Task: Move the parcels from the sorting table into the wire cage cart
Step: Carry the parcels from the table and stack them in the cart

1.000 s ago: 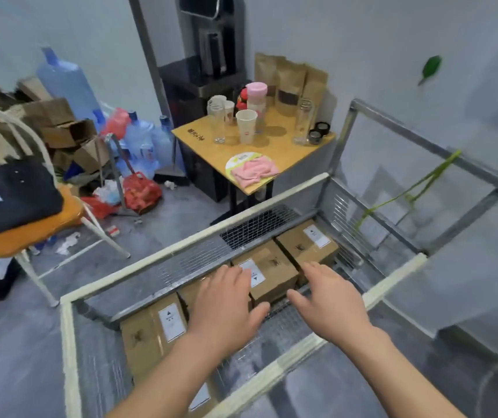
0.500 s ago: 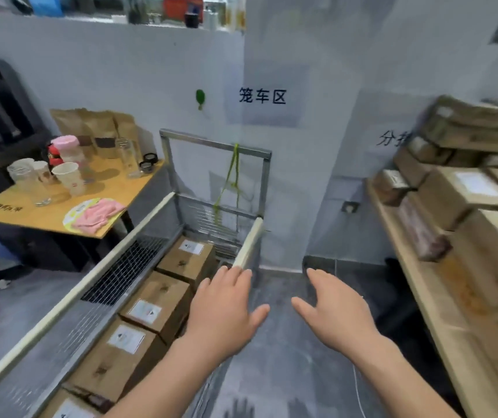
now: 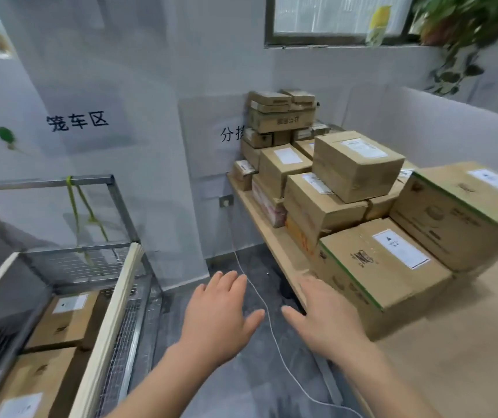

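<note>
Several brown cardboard parcels with white labels are stacked on the wooden sorting table [image 3: 272, 236] at the right. The nearest parcel [image 3: 383, 267] has a green edge stripe and sits at the table's front. My right hand [image 3: 323, 318] hovers open just left of it, fingers spread, holding nothing. My left hand [image 3: 220, 315] is open too, over the grey floor between table and cart. The wire cage cart [image 3: 115, 312] stands at the lower left with cardboard parcels [image 3: 67, 321] lying inside it.
A white cord [image 3: 272, 333] runs across the grey floor between cart and table. Green straps [image 3: 76, 206] hang from the cart's metal frame. A grey wall with printed signs stands behind; a window and a hanging plant are at the upper right.
My view has swung right from the cart to the sorting table. Both empty hands have moved with it, from above the cart to beside the nearest parcel on the table.
</note>
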